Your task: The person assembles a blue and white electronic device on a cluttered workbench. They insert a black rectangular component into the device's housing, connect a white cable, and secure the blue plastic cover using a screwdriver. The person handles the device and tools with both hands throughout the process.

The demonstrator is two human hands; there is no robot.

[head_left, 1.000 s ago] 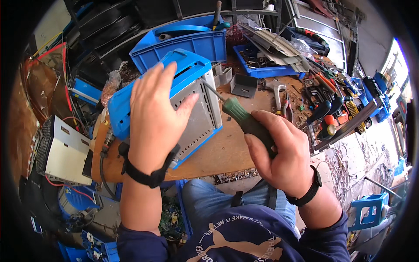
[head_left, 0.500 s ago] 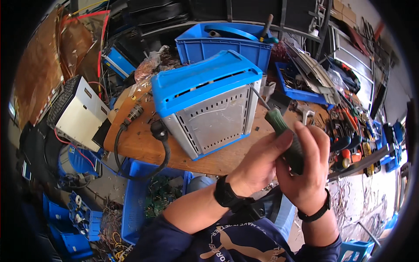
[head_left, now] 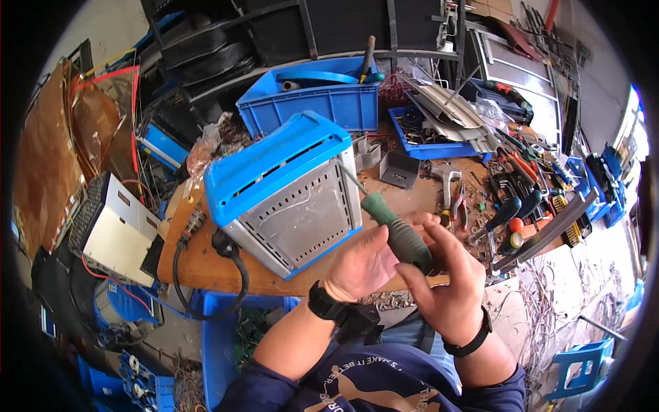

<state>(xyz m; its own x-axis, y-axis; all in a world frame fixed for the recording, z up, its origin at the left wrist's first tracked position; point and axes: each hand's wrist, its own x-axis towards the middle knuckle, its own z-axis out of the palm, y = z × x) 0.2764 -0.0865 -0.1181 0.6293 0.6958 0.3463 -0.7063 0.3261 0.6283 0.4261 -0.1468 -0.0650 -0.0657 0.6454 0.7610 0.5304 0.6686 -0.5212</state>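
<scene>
A screwdriver [head_left: 399, 235] with a thick green handle slants up and to the left. Its metal shaft meets the upper right edge of a silver metal case [head_left: 302, 213] with a blue top frame; the tip itself is hard to make out. My right hand [head_left: 449, 278] grips the handle, thumb on the near side and fingers over the far side. From the left, my left hand [head_left: 357, 266] cups the same handle, its thumb against it and its other fingers partly hidden behind. The case stands tilted-looking on the wooden table [head_left: 199, 257], a black cable [head_left: 241, 275] beside it.
A blue crate [head_left: 309, 113] stands behind the case. To the right lie a hammer [head_left: 447, 192], pliers [head_left: 462, 209] and several other tools, plus a blue tray [head_left: 439, 150] of metal strips. A white box-shaped unit [head_left: 120, 226] is at the left, a blue bin [head_left: 216, 343] below the table edge.
The view has shifted, so the case and table sit lower and further left. My right fingers have shifted on the handle, and my left palm shows more openly. The screwdriver stays at the case's edge.
</scene>
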